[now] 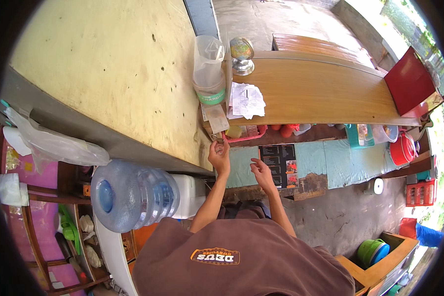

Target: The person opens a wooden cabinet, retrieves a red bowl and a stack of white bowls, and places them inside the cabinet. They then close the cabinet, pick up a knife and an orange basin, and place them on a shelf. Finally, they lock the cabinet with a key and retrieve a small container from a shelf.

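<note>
My left hand (219, 157) is raised at the left end of the lower shelf, its fingertips at a small metal object (217, 137) just below a hanging piece of paper (218, 119); whether they grip it I cannot tell. Beside these fingers lies a pink plastic basket (249, 136) with a yellowish item in it. My right hand (262, 174) hangs over the blue-covered lower surface with its fingers apart and nothing in them, next to a black printed menu (278, 162).
A wooden counter (314, 88) holds a small globe (241, 51) and stacked papers (247, 100). Plastic containers (209, 81) stand by its left end. A large water bottle (133, 196) is at my left. A red pot (402, 148) sits at the far right.
</note>
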Motion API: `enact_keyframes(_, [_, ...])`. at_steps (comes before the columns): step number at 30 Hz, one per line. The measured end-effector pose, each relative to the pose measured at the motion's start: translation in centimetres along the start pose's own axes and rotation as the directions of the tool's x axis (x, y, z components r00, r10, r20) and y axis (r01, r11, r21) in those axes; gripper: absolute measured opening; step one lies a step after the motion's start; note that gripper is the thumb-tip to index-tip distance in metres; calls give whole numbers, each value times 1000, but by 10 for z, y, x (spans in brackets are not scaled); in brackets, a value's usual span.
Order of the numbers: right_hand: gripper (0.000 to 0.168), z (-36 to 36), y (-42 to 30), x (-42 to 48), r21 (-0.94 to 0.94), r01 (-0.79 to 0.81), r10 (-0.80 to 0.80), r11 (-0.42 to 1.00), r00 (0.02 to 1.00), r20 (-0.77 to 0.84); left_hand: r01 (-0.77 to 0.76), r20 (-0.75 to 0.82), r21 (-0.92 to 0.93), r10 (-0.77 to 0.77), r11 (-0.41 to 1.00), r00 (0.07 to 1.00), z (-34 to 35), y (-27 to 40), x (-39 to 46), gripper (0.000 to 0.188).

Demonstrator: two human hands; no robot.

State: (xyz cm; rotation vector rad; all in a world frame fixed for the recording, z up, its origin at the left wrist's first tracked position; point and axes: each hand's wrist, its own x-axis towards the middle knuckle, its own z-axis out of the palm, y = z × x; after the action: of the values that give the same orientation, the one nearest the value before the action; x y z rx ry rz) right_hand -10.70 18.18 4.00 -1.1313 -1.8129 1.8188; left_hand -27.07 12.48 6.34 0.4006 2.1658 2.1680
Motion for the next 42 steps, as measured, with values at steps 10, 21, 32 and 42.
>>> enact_keyframes(10, [35, 50, -90, 1, -212, 600, -604, 771, 795, 54, 299, 187, -239, -258, 924, 948, -40, 55, -24, 28])
enact_keyframes(21, [13, 34, -123, -29, -434, 619, -722, 655, 681, -119, 481, 378, -192, -387, 856, 841, -39, 110, -27, 21])
enact_keyframes(32, [11, -3, -111, -107, -491, 447, -656, 747, 615, -438, 526, 743, -153, -254, 836, 620, -23, 124, -70, 20])
enact_keyframes(42, [12, 23, -77, -222, -689, -8, -617, 725, 437, -654, 621, 941, 100, -276, 777, 195, -52, 114, -143, 24])
